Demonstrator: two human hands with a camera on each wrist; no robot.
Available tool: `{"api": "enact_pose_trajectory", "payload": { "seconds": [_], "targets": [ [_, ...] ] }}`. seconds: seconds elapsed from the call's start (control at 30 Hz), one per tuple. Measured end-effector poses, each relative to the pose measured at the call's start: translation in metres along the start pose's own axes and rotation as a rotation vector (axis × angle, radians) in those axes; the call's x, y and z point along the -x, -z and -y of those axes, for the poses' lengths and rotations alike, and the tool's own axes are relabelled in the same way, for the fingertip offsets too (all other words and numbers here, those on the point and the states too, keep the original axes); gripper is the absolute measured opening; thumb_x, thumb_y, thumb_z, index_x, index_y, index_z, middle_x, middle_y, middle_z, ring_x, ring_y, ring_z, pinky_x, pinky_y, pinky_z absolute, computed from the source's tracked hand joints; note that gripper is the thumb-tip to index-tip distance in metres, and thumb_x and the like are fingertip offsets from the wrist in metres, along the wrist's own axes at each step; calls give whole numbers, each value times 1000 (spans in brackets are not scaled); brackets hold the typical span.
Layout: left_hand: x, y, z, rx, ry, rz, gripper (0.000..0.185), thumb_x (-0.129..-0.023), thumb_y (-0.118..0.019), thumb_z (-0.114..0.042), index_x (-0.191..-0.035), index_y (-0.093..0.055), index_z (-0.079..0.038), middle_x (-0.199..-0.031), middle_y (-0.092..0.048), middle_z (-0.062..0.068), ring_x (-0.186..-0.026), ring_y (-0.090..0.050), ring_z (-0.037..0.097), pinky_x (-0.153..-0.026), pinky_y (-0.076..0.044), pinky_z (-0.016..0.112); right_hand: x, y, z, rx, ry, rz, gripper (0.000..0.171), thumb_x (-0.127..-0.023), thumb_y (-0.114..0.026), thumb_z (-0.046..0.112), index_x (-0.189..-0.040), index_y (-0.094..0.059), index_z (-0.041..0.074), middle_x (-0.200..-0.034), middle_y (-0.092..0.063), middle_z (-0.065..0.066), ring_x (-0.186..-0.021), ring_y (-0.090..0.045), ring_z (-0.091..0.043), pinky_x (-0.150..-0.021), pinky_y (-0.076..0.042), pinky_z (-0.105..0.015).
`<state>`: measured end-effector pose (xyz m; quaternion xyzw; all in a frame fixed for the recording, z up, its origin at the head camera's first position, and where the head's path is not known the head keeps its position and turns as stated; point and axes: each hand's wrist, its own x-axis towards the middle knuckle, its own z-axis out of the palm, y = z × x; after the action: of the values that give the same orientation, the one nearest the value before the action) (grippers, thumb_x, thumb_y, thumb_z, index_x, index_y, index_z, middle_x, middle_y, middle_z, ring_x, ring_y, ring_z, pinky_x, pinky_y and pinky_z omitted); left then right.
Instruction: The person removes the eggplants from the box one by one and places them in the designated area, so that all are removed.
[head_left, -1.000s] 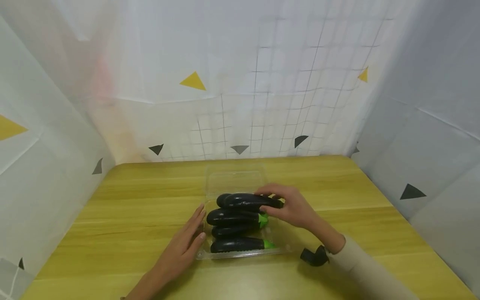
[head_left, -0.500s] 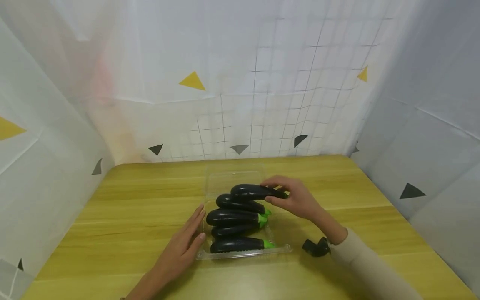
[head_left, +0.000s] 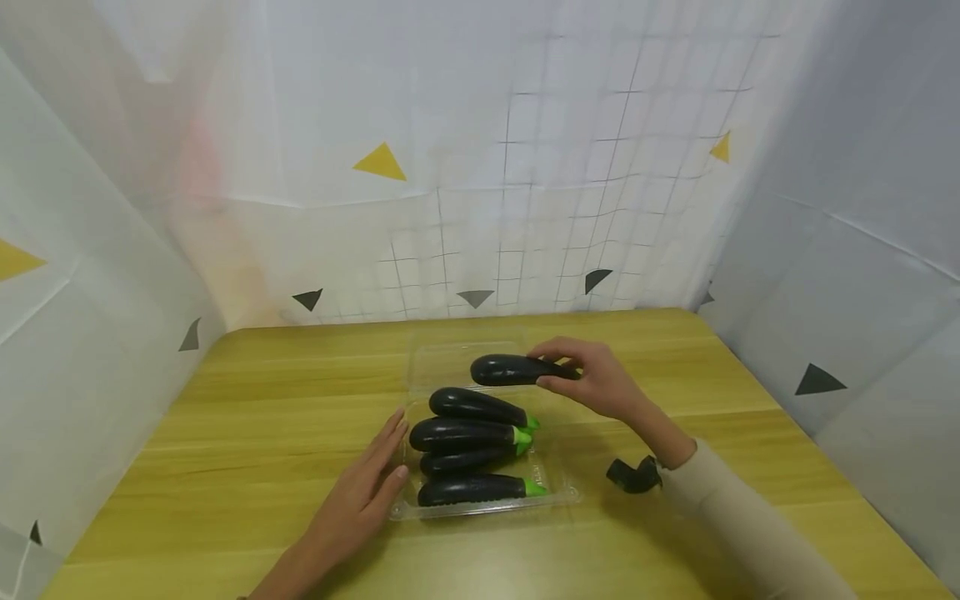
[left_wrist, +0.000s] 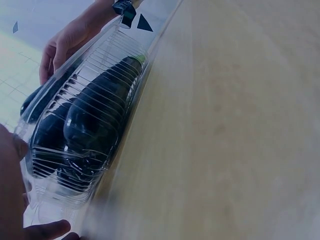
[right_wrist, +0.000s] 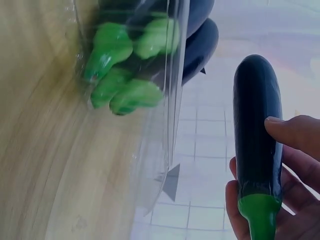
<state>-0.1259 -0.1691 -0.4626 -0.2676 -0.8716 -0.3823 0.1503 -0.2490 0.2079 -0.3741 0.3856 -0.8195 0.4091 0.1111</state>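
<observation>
My right hand (head_left: 603,385) pinches a dark eggplant (head_left: 504,370) between thumb and fingers. It hangs above the back part of a clear plastic clamshell box (head_left: 491,507). In the right wrist view the green stem end (right_wrist: 260,212) of this eggplant lies over the palm. Several more eggplants (head_left: 461,435) lie crosswise in the box, green caps to the right. At the box's left side rests my left hand (head_left: 352,496), fingers straight and touching the wall. The left wrist view shows the ribbed side (left_wrist: 97,115) of the box.
The box's clear lid (head_left: 442,365) lies folded back behind it on the wooden table (head_left: 285,433). White sheeting (head_left: 337,242) with yellow and dark triangles walls the table at the back and sides. A black device (head_left: 633,475) sits at the right wrist.
My right hand has lifted one eggplant off the pile, moving it up and back, away from the others. The eggplant beneath it is now uncovered. My left hand has stayed at the box's side.
</observation>
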Motion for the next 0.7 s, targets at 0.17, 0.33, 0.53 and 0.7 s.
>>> {"api": "enact_pose_trajectory", "payload": {
  "seconds": [0.17,0.33,0.53,0.7],
  "targets": [
    [1,0,1,-3,1,1,56,-110,-54,-19,-160,-38,-3,-169,-27,8,-151,-31,26,-118,-15,19,-1,2,-8,7,-25,6,34,-90,-83,5,-123,-74,9,-119,-73,-4,-104,-71,-25,-76,-62,-38],
    [1,-1,2,-5,-8,-4,56,-109,-54,-18,-160,-38,-2,-169,-27,8,-150,-31,27,-118,-15,19,-3,5,-15,16,-23,7,34,-90,-82,5,-123,-74,6,-119,-73,-8,-103,-71,-29,-75,-62,-39],
    [0,-1,2,1,-5,-4,56,-110,-54,-19,-161,-37,-4,-170,-27,8,-151,-30,26,-119,-15,20,-7,14,-24,43,-45,-25,33,-90,-83,6,-122,-75,7,-117,-74,-8,-102,-71,-28,-75,-62,-38],
    [0,-2,3,-6,-8,-3,57,-110,-54,-19,-161,-36,-5,-170,-27,8,-151,-30,26,-119,-14,20,-8,20,-33,51,-99,-32,33,-90,-83,6,-122,-76,7,-117,-74,-9,-102,-71,-28,-75,-62,-37]
  ]
}}
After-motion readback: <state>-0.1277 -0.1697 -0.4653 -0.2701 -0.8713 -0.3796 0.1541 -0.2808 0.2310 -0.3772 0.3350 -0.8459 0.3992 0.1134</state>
